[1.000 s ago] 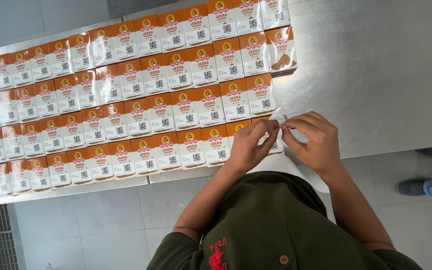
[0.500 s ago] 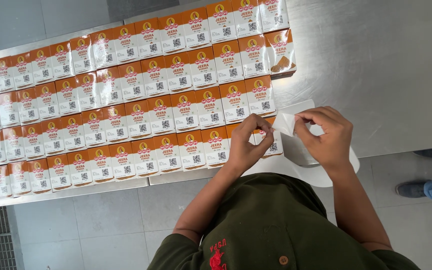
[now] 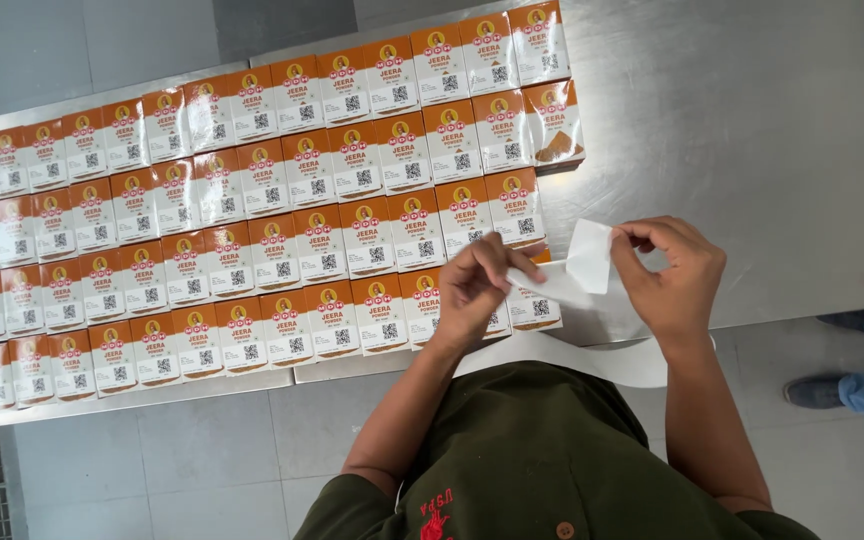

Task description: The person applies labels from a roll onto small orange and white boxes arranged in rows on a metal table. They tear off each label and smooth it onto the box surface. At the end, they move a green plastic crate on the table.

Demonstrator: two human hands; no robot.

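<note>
Orange-and-white boxes (image 3: 262, 215), each bearing a round yellow emblem and a black-and-white square code patch, are showing in rows across the grey steel table (image 3: 752, 130). Right of the boxes, a plain white strip (image 3: 589, 262) is showing. Below the table, a dark olive shirt (image 3: 532, 470) with red stitching is showing, against pale grey floor tiles (image 3: 182, 460).

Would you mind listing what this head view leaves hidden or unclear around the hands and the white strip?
- Left hand: its fingertips curl under, so the grip on the white strip is hidden.
- The strip's lower loop runs behind the right hand and forearm; its end is unseen.
- Boxes: the rows are cut off by the left edge.
- A bystander's shoes: cut off by the right edge.
</note>
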